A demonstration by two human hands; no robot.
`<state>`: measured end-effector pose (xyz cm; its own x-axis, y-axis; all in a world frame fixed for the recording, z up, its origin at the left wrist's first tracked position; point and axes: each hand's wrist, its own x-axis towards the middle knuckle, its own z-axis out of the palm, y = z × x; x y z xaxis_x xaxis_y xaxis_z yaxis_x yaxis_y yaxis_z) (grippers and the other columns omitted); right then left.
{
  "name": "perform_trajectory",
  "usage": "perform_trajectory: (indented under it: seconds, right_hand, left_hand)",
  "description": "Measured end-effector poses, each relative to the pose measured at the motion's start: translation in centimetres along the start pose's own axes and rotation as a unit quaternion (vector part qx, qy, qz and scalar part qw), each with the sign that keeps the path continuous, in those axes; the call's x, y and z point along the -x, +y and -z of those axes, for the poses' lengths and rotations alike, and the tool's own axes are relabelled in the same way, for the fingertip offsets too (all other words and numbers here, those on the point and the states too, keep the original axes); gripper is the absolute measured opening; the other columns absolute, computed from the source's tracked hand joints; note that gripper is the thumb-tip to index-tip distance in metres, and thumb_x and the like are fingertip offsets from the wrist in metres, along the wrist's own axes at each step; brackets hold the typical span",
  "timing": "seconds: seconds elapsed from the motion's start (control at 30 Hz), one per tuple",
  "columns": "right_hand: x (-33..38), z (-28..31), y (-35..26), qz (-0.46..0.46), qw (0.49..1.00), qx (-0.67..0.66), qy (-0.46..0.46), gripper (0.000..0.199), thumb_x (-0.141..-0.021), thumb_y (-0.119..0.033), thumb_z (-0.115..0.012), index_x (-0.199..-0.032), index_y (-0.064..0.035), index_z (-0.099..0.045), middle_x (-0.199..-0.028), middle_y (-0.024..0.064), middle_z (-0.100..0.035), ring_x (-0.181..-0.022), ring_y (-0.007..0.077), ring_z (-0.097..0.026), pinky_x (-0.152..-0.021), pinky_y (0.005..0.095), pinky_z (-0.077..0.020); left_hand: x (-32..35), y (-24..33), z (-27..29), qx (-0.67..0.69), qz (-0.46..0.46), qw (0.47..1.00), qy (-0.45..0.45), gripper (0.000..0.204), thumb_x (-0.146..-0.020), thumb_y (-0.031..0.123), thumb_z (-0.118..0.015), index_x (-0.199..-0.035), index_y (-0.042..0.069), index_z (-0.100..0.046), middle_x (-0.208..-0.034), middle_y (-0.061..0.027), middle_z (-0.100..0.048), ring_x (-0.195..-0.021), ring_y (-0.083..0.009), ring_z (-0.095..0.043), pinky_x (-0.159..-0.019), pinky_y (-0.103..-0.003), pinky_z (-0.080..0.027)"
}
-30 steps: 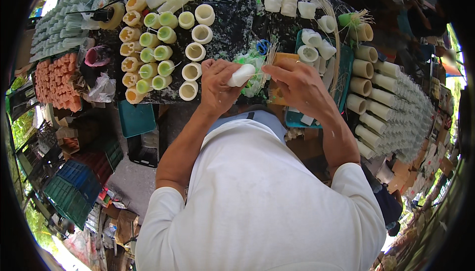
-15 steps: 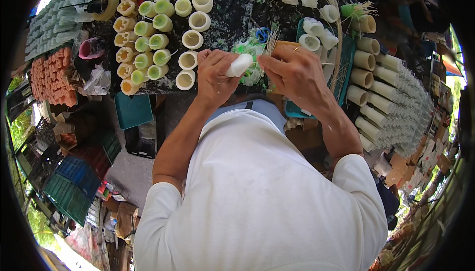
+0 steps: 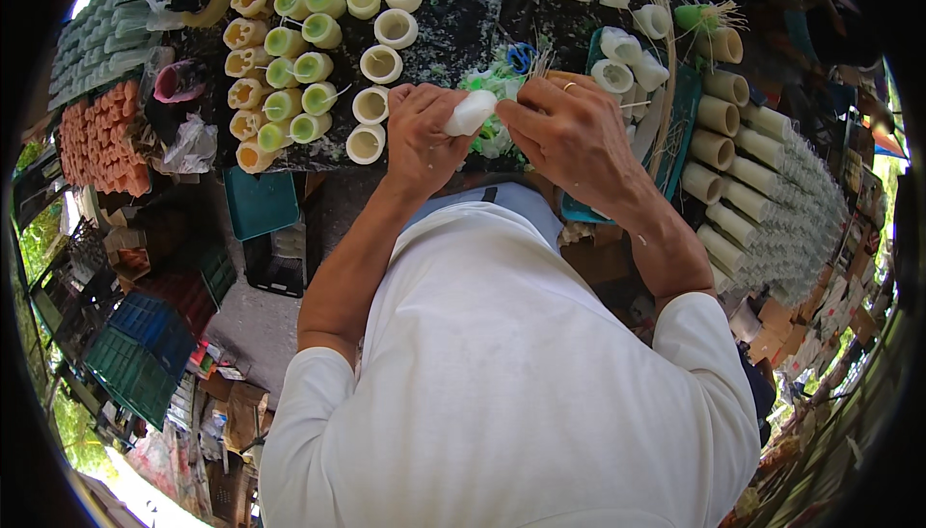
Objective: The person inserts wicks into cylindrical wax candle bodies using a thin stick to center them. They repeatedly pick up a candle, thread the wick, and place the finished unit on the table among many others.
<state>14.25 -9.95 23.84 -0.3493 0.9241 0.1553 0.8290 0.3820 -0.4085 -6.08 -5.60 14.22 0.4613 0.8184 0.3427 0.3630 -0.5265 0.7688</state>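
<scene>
My left hand (image 3: 422, 135) is closed around a small white wax candle (image 3: 472, 113), tilted with its rounded end toward my right hand (image 3: 567, 135). The thumb and forefinger of the right hand are pinched together at that end; a thin pale wick (image 3: 635, 105) sticks out past the back of this hand. What lies right between the fingertips is mostly hidden. Beneath and behind both hands is a heap of green and white wax scraps (image 3: 492, 84), with blue-handled scissors (image 3: 521, 57) at its far side. Several loose wicks (image 3: 545, 60) stand up behind the right hand.
Rows of green wax cups (image 3: 285, 42), yellow ones (image 3: 248, 63) and cream ones (image 3: 382, 64) stand left on the dark table (image 3: 453, 22). A teal tray (image 3: 678, 142) with white wax pieces lies right, beside stacked wax cylinders (image 3: 719, 115). Plastic crates (image 3: 145, 335) stand lower left.
The right fingertips have come closer to the candle's end, closing the small gap. The candle has turned slightly upward. The whole view has shifted a little.
</scene>
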Motion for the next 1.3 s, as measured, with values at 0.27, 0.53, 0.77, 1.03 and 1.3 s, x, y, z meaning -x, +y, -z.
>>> perform_trajectory:
  seconds: [0.27, 0.53, 0.77, 1.03, 1.3]
  right_hand:
    - [-0.2, 0.0, 0.1, -0.016, 1.0, -0.021, -0.015, 0.01, -0.082, -0.014, -0.079, -0.091, -0.0107, -0.075, -0.083, 0.0023, -0.066, -0.075, 0.0198, -0.067, -0.07, 0.0383, -0.045]
    - [-0.5, -1.0, 0.6, -0.012, 0.999, -0.033, 0.008, 0.008, -0.082, -0.012, -0.08, -0.089, -0.0127, -0.076, -0.087, 0.0009, -0.071, -0.085, 0.0187, -0.068, -0.085, 0.0422, -0.0411]
    - [-0.4, -1.9, 0.1, -0.013, 0.999, -0.029, -0.014, 0.009, -0.08, -0.01, -0.079, -0.088, -0.012, -0.075, -0.085, 0.0027, -0.071, -0.084, 0.0209, -0.068, -0.087, 0.0423, -0.0396]
    - [-0.5, -0.5, 0.1, -0.015, 0.999, -0.035, -0.025, 0.012, -0.076, -0.004, -0.075, -0.088, -0.0063, -0.072, -0.084, 0.007, -0.07, -0.084, 0.0242, -0.069, -0.09, 0.044, -0.0396]
    - [-0.6, -1.0, 0.4, -0.017, 1.0, -0.009, -0.02, 0.012, -0.076, -0.001, -0.073, -0.086, -0.0053, -0.07, -0.087, 0.0094, -0.07, -0.087, 0.0265, -0.07, -0.094, 0.0471, -0.04]
  left_hand:
    - [-0.1, -0.1, 0.1, -0.004, -0.005, 1.0, -0.001, 0.033, -0.069, 0.01, -0.09, -0.099, 0.008, -0.076, -0.089, -0.004, -0.073, -0.083, -0.0231, -0.068, -0.084, -0.039, -0.043]
    - [0.1, 0.0, 0.0, -0.017, 0.004, 1.0, -0.013, 0.035, -0.068, 0.012, -0.089, -0.1, 0.01, -0.076, -0.094, -0.0028, -0.075, -0.087, -0.0223, -0.068, -0.088, -0.04, -0.043]
    - [-0.1, 0.8, -0.2, -0.018, 0.007, 1.0, -0.015, 0.044, -0.067, 0.016, -0.091, -0.106, 0.008, -0.073, -0.097, -0.0053, -0.073, -0.092, -0.0267, -0.068, -0.092, -0.043, -0.044]
    - [-0.3, 1.1, -0.4, -0.039, 0.015, 0.999, -0.023, 0.055, -0.062, 0.017, -0.093, -0.111, 0.01, -0.069, -0.103, -0.0058, -0.07, -0.099, -0.0276, -0.065, -0.095, -0.044, -0.043]
    - [-0.6, 1.1, -1.2, -0.029, 0.018, 0.999, -0.03, 0.055, -0.063, 0.018, -0.093, -0.111, 0.009, -0.069, -0.105, -0.0062, -0.07, -0.099, -0.0277, -0.065, -0.097, -0.044, -0.043]
